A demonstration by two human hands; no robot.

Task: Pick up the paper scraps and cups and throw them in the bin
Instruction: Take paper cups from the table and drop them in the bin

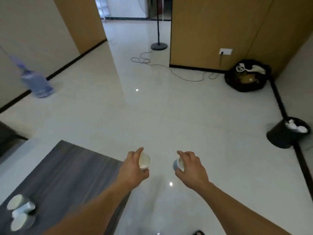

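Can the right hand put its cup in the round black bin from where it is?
Probably not yet. The right hand, fingers round a small white paper cup, hangs over the glossy pale floor, and the round black bin stands well off. Nothing blocks the way; walking closer should do.

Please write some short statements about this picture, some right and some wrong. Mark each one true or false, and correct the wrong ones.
1. The left hand holds the left cup, and the right hand holds the right cup. True.
2. The bin has nothing in it. False: white scraps are inside it.
3. On the table there are other cups. True.
4. The bottle stands on the table. False: it stands on the floor, far left.
5. The bin is at the person's left. False: it is at the right.
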